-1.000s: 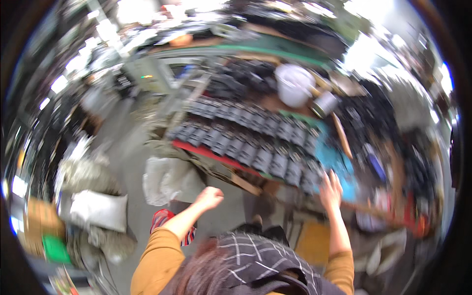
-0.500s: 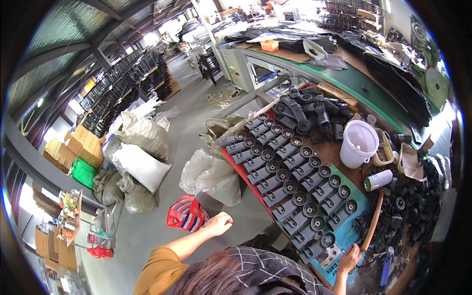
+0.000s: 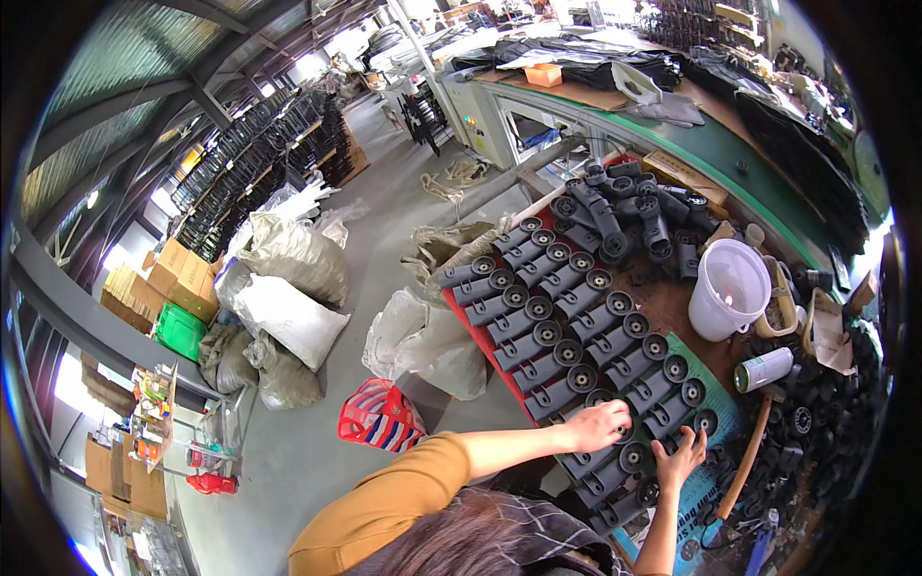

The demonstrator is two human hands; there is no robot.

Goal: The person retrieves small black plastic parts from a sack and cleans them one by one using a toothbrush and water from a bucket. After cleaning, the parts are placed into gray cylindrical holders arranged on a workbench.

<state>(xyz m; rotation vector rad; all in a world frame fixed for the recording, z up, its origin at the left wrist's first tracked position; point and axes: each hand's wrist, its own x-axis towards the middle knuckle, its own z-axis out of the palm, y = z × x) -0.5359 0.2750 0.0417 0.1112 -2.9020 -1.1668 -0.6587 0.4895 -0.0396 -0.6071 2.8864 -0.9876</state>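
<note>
Since half a second ago, the left hand point(image 3: 597, 425) has come in from open air above the floor and now rests on the rows of black plastic tube fittings point(image 3: 567, 331) laid out on the worktop point(image 3: 672, 302); the right hand point(image 3: 680, 459) has risen from the lower edge to the same rows. The left hand's fingers curl down over one fitting near the front of the array, though whether they actually grip it cannot be told. The right hand's fingers are spread, palm down, touching the fittings just beside the left.

The step in hand looks like arranging or picking from the near end of the rows. A next move would likely call for closing on a single fitting without knocking its close-packed neighbours out of line.

Behind the rows lies a loose heap of similar fittings point(image 3: 624, 206), with a white bucket point(image 3: 727, 288) and a spray can point(image 3: 764, 370) to the right.
</note>
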